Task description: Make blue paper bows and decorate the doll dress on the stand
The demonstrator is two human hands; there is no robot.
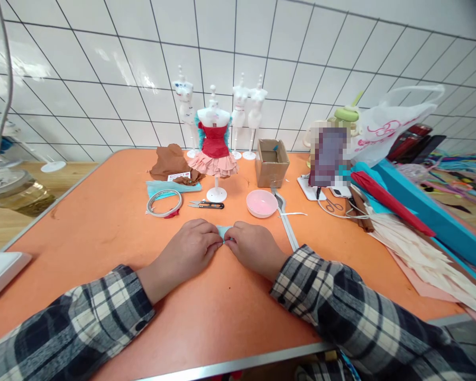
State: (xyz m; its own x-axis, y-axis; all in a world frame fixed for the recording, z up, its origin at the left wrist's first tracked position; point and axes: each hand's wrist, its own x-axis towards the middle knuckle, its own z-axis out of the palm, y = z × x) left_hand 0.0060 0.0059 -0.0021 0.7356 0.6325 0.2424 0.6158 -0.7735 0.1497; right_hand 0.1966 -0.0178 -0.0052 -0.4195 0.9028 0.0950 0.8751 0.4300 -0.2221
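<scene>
Between my hands, low over the middle of the table, is a small piece of light blue crepe paper or fabric (223, 230); I cannot tell which. My left hand (195, 244) pinches its near edge from the left, thumb and fingertips together. From the right, my right hand (254, 245) pinches the same piece, and the fingertips of both hands nearly meet. Most of the piece is hidden by the fingers. Beyond the hands stands a small white dress form (214, 115) wearing a red bodice (216, 142) and a ruffled pink skirt (214, 163).
Thread snips (207, 205), tape rolls (164, 203) and a pink bowl (262, 203) lie just past my hands. A cardboard box (272, 164) and bare dress forms (257, 106) stand behind. Scissors (333, 205), a phone and coloured sheets (416, 248) crowd the right side.
</scene>
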